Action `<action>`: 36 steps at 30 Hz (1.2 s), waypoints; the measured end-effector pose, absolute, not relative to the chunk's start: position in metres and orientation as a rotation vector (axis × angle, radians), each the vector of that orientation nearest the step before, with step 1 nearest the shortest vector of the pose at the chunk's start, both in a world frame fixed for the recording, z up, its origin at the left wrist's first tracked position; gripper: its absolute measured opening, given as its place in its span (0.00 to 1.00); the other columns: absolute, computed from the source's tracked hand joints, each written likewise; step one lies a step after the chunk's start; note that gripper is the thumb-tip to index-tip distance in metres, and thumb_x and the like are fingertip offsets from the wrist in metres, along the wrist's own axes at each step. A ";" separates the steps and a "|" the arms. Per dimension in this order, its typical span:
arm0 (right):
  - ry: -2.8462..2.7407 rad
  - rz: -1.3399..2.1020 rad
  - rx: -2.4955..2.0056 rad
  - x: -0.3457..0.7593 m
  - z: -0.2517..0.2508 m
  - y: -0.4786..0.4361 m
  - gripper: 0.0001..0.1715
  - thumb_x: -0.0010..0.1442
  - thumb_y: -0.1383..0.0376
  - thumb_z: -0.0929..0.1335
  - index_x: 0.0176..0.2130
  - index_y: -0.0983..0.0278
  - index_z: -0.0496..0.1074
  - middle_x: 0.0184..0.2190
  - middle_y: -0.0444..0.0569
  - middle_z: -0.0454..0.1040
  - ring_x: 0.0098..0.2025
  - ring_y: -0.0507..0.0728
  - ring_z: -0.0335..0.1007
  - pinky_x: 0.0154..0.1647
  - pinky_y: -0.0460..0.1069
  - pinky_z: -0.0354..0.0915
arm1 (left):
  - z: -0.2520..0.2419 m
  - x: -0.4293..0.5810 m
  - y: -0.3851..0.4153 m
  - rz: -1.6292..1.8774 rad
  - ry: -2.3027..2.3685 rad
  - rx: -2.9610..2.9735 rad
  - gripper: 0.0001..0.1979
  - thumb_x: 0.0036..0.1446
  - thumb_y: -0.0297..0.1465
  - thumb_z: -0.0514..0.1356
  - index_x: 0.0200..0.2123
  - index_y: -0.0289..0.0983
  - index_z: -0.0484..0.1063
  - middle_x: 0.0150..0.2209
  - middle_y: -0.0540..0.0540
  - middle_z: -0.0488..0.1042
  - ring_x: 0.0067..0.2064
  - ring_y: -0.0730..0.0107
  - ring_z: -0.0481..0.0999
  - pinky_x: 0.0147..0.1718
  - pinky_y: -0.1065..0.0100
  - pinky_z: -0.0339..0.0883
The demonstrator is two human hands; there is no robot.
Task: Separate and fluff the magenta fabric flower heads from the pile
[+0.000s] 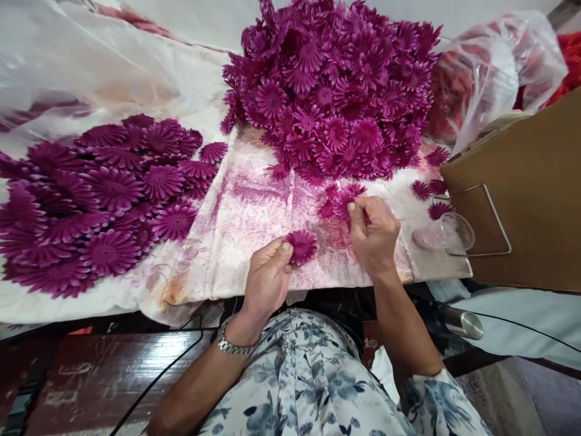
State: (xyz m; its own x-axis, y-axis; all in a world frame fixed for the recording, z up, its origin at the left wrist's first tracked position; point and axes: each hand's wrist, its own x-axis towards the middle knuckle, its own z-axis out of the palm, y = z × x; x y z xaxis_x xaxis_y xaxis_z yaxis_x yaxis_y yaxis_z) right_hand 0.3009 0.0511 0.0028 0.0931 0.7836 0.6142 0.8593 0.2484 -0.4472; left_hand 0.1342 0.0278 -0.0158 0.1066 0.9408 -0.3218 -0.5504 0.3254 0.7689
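Between the thumb and fingers of my left hand (269, 275) is a purple flower (303, 246), held by its left edge above the stained cloth (254, 224). My right hand (374, 233) is pinched at the edge of a few small magenta petal pieces (338, 203), to the right of that flower. A tall heap of magenta flowers (336, 97) rises behind both hands. Off to the left lies a wide pile of flat, darker purple flowers (113, 188).
On the right stand a cardboard box (521, 200), a bent metal wire (497, 215) and a clear cup (456, 232) on its side. Plastic bags (481, 79) with red contents lie behind. A metal bottle (463, 322) is below the table edge.
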 end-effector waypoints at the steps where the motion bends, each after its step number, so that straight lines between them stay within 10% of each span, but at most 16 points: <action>1: -1.719 -0.181 -1.570 0.310 0.004 0.054 0.10 0.61 0.65 0.63 0.37 0.63 0.73 0.32 0.50 0.73 0.37 0.56 0.68 0.39 0.52 0.65 | -0.016 0.133 0.029 1.207 0.909 0.530 0.13 0.41 0.37 0.69 0.23 0.34 0.75 0.21 0.50 0.71 0.26 0.73 0.68 0.28 0.70 0.64; 9: -1.928 0.102 -1.702 0.351 0.001 0.049 0.54 0.46 0.45 0.70 0.63 0.59 0.48 0.60 0.60 0.55 0.62 0.66 0.51 0.59 0.65 0.52 | -0.021 0.127 0.038 1.433 0.929 0.544 0.11 0.42 0.36 0.68 0.28 0.35 0.77 0.25 0.49 0.75 0.31 0.71 0.73 0.37 0.68 0.69; 15: -1.965 0.295 -1.855 0.337 -0.007 0.067 0.61 0.42 0.42 0.71 0.64 0.61 0.46 0.63 0.62 0.49 0.65 0.70 0.43 0.61 0.69 0.46 | -0.023 0.126 0.037 1.412 0.893 0.591 0.11 0.44 0.36 0.67 0.30 0.35 0.78 0.27 0.48 0.77 0.33 0.69 0.75 0.40 0.67 0.69; 31: -2.018 0.017 -1.784 0.314 -0.015 0.098 0.10 0.56 0.63 0.67 0.39 0.61 0.75 0.41 0.54 0.70 0.45 0.60 0.64 0.46 0.54 0.62 | -0.036 0.120 0.035 1.356 0.926 0.658 0.15 0.47 0.37 0.66 0.38 0.36 0.78 0.37 0.45 0.80 0.41 0.67 0.76 0.47 0.66 0.66; 36: -1.904 0.016 -1.701 0.328 -0.015 0.096 0.08 0.58 0.67 0.65 0.34 0.62 0.75 0.32 0.49 0.72 0.38 0.55 0.67 0.40 0.49 0.63 | -0.037 0.120 0.036 1.375 0.913 0.629 0.14 0.46 0.36 0.67 0.37 0.37 0.78 0.36 0.47 0.80 0.40 0.70 0.76 0.45 0.69 0.67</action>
State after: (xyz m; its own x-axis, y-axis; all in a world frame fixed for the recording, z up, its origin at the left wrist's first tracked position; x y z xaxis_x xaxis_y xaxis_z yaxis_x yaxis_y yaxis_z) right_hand 0.3283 0.0960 -0.0153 -0.0190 0.9136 0.4062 0.9064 0.1872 -0.3786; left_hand 0.1196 0.0358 -0.0371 -0.0430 0.9835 -0.1757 -0.5435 0.1245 0.8301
